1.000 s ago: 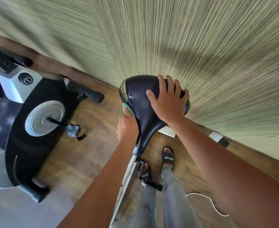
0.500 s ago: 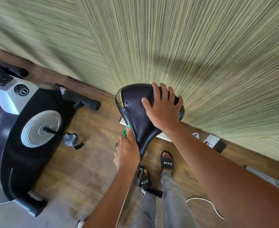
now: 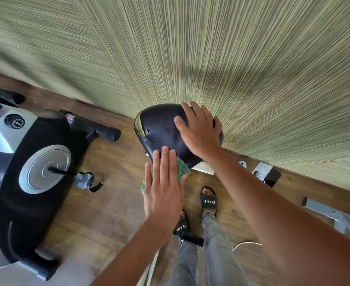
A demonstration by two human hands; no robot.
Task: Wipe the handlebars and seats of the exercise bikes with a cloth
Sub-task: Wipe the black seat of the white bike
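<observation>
Pressing down flat, the left hand (image 3: pixel 163 190) pushes a green cloth (image 3: pixel 183 171) against the thin front end of the black bike seat (image 3: pixel 159 124), near the middle of the picture. Its fingers are straight and close together, and the tips reach onto the seat. The cloth peeks out from under the hand on both sides.

The right hand (image 3: pixel 199 132) rests on the wide back part of the seat, just above and to the right of the left hand. Its fingers are a little spread and lie loosely over the top. Small shiny dots speckle the bare part of the seat.

At the left edge stands a black and silver exercise bike (image 3: pixel 35 203) with a round silver disc, and its pedal (image 3: pixel 84 179) sticks out toward the middle.

The brown wooden floor (image 3: pixel 112 203) runs under it all. A green striped wall (image 3: pixel 231 48) fills the top of the picture.

Below the hands are two feet in black sandals (image 3: pixel 208 200) and grey trousers (image 3: pixel 217 254). A thin white cable (image 3: pixel 246 243) lies on the floor at the lower right.
</observation>
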